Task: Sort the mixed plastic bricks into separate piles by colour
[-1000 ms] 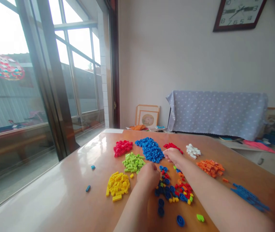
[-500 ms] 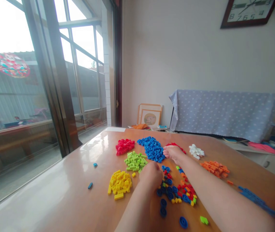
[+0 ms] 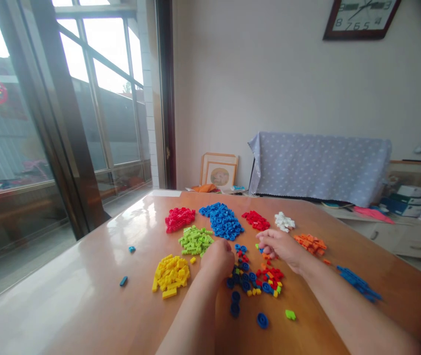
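Observation:
My left hand [image 3: 218, 256] is closed beside the light green pile [image 3: 195, 240], at the left edge of the mixed pieces; what its fingers hold is hidden. My right hand [image 3: 279, 246] hovers over the upper right of the mixed pieces [image 3: 269, 276], fingers bent together, and anything between them is too small to make out. Behind the hands are the blue pile [image 3: 225, 222], the red pile [image 3: 255, 220] and the pinkish-red pile [image 3: 180, 219]. The yellow pile [image 3: 171, 275] lies left of my left hand.
White pieces [image 3: 284, 222], orange pieces [image 3: 310, 244] and long blue pieces [image 3: 358, 282] lie on the right. A blue round piece [image 3: 262, 320] and a green piece [image 3: 290, 314] sit near the front. Two small blue pieces lie on the left of the table [image 3: 85, 276].
My right hand has drawn back from beside the blue and red piles to the mixed pieces, uncovering the red pile. The camera view has turned slightly right.

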The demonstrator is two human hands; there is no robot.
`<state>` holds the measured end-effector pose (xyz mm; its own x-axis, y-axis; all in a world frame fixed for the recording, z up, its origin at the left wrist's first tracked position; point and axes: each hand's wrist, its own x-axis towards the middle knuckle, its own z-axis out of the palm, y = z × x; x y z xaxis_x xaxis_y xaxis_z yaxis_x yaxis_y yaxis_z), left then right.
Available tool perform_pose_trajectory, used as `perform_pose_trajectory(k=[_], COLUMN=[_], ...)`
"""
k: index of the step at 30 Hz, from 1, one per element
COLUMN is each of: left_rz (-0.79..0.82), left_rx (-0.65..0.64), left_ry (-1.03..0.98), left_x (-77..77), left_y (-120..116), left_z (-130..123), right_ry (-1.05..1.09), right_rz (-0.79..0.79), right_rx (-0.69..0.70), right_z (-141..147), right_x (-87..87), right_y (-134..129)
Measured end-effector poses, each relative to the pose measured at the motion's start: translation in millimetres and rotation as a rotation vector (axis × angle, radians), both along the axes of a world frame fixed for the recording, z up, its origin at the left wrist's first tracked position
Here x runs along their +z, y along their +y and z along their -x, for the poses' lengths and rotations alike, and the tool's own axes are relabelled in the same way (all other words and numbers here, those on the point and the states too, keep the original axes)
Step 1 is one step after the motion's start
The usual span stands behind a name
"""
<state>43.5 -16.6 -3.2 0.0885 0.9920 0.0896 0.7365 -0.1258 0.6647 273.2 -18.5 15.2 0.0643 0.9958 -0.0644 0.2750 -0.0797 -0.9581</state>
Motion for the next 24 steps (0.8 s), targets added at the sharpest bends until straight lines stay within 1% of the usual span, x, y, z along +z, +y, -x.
perform_pose_trajectory(k=[3, 6, 10, 13, 15, 17, 20, 24], left_rz=[-0.007, -0.008, -0.013, -0.027, -0.04, -0.054, -0.076, -0.124], left_rx=[-0.003, -0.02, -0.039, -0.072, -0.104, -0.127, -0.144, -0.175], left_ry=[-0.004, -0.027, -0.039, -0.016, 0.021, 0.081, 0.168, 0.207], left_x=[-1.8, -4.5, -5.4, -5.4, -5.7, -6.1, -7.6, -11.3], left_y=[1, 1, 1, -1, -1, -1, 1, 2], left_z=[0, 1, 0, -3, -6, -9, -13, -19], right_ry=[-0.09, -0.112, -0.243, -0.362, -0.442, -0.53, -0.662, -0.806], right_rz=[0.012, 0.011, -0.094, -0.146, -0.179, -0.232, -0.309, -0.312], right_rx=[0.001, 0.045, 0.106, 0.11, 0.114, 0.115, 0.124, 0.142], right_z=[-8, -9, -6, -3, 0, 3, 9, 18], right_x=[2.8, -0.4, -15.1, -27.4, -32.0, -32.1, -26.0, -17.8], right_y=[-24, -38, -38, -32, -29, -28, -29, -29])
